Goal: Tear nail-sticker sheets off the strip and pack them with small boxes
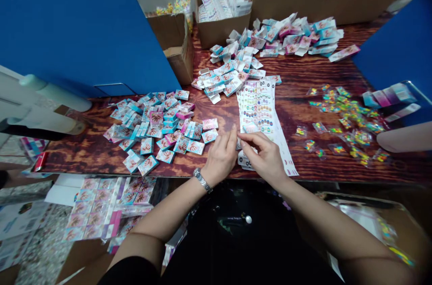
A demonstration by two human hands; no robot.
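Head view: both hands close together at the front edge of the wood-grain tabletop [303,73], over the low end of a fan of nail-sticker sheets [258,114]. Right hand [265,155] has fingers curled, pinching a small teal-and-white carton [250,128] against the sheets. Left hand [221,157] half closed, fingertips raised just beside the carton; cannot tell if it has hold of anything. Metal-link wristwatch [202,180] on left wrist. Small stack of white cartons [245,161] sits just under the hands, partly hidden by them. Left of the hands: loose pile of flat teal-and-pink packets [151,130] printed with a hand motif. Beyond the sheets: heap of white-and-teal cartons [256,46], running back to a cardboard box [216,28] filled with white sheets. Right side: scattered small clear multicoloured packets [344,127]. Blue panels [77,28] stand on both sides. Printed flat sheets [101,208] lie below table level, front left
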